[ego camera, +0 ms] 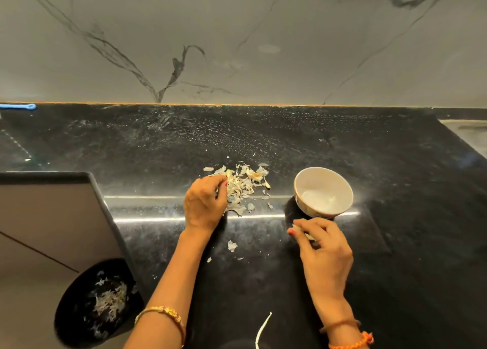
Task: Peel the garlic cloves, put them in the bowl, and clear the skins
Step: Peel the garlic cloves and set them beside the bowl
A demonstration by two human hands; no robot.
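A heap of pale garlic skins [245,184] lies on the black counter, left of a cream bowl [340,182]. Whitish peeled garlic shows inside the bowl, blurred. My left hand [204,203] rests on the left side of the heap with curled fingers gathering skins. My right hand [322,245] is just in front of the bowl and pinches a pale scrap of skin [299,227] between thumb and fingers. A few loose skins [232,245] lie between my forearms.
A black bin [79,309] with skins in it stands on the floor at lower left, below the counter edge. A grey cabinet door [52,216] sits at left. A white strip [263,330] lies near the front. A marble wall backs the counter.
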